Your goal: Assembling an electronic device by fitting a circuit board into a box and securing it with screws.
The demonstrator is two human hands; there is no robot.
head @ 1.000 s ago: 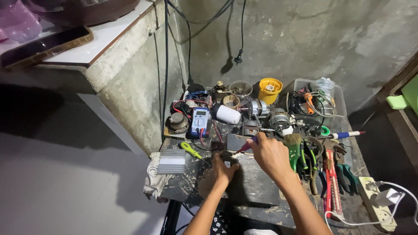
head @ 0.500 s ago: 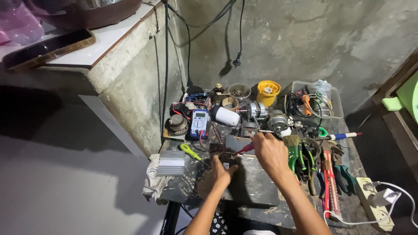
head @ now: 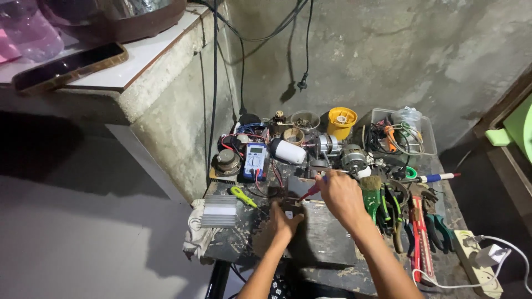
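Broadly, by descending size:

Surface (head: 332,271): dark, worn bench against a rough concrete wall; its rear half and right side are crowded, while the near left corner and front edge offer the only open room.

Metal plate (head: 321,238): flat grey sheet lying on the surface at centre, under both hands.

Right hand (head: 342,195): closed around a red-handled screwdriver (head: 309,192), gripping it near the upper end.

Left hand (head: 282,221): resting fingers-down on a small dark part at the plate's rear left edge; whether it grips or only presses cannot be told.

Finned heat sink (head: 220,211): silver block at the left edge, beside a white rag (head: 194,235).

Row of pliers and a red wrench (head: 417,235): lying to the right of the right hand, long axes running front to back.

Multimeter (head: 255,160): blue, behind the left hand, near a white cylinder (head: 288,151).

Yellow cup (head: 341,121): at the rear, close to the wall.

Red-handled screwdriver: long axis slanted, handle up-right in the right hand, tip pointing down-left toward the left hand's fingers; it sits at the centre of the surface, just behind the plate.

Green screwdriver (head: 243,196): small, lying left of the left hand, slanted.
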